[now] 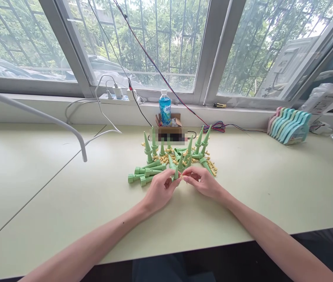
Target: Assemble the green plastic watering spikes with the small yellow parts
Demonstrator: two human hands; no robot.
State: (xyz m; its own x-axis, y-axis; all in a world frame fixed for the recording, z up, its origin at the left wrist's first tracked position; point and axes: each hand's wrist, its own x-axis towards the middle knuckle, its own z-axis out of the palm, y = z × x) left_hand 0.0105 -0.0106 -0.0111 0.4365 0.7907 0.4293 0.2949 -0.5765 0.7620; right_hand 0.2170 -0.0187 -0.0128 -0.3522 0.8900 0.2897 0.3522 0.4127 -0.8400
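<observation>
My left hand (161, 188) is closed around a green plastic cone-shaped spike (176, 174), its pointed end up. Close beside it, my right hand (203, 181) pinches a small yellow plastic piece (181, 176) against or very near the spike; whether they are joined is hard to tell. Just beyond my hands, several green spikes (147, 149) stand upright with collars round them. Green tubes with ribbed caps (151, 171) lie to the left of them. Small yellow valve-like pieces (164, 159) are heaped among the green parts, with more at the right (213, 167).
A blue-liquid bottle (165, 109) stands in a small cardboard box (178, 120) by the sill. Cables (219, 126) and a power strip (118, 96) lie along the back. Pastel hangers (290, 124) sit at right. A white tube (63, 124) juts over the table (51, 211) at left.
</observation>
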